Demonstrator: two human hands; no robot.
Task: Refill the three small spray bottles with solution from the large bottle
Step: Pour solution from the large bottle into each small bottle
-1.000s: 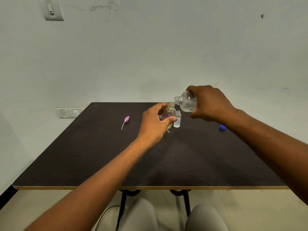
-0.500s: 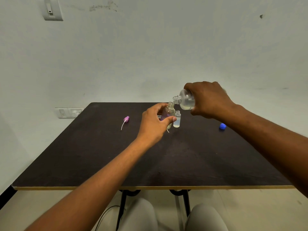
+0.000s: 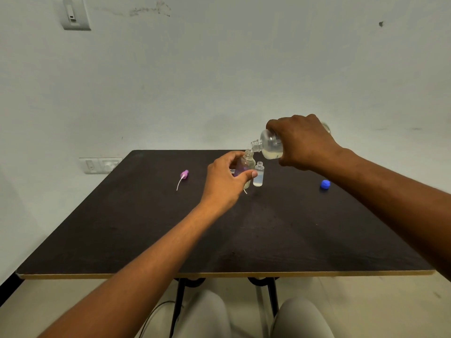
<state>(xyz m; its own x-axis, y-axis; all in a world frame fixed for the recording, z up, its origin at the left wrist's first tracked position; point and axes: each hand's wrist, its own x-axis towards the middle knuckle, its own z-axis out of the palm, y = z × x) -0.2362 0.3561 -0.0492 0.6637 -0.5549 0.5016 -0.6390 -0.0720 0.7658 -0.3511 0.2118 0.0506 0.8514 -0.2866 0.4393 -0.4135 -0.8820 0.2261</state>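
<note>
Tilted further, right hand [image 3: 302,142] pours large bottle [image 3: 271,146] into small bottle [image 3: 244,167].

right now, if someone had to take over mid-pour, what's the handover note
Left hand steadies the small bottle, uncapped, upright on the table.
Right hand tilts the large bottle, its mouth at that bottle's neck.
A tiny vial beside it is part-filled and uncapped.
Pink spray top lies left, blue cap right.
Left: finish this fill, fill the rest, recap. A third bottle isn't clearly visible.

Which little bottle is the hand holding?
The taller small bottle, gripped by the left hand. The shorter one stands free just right of it.
</note>
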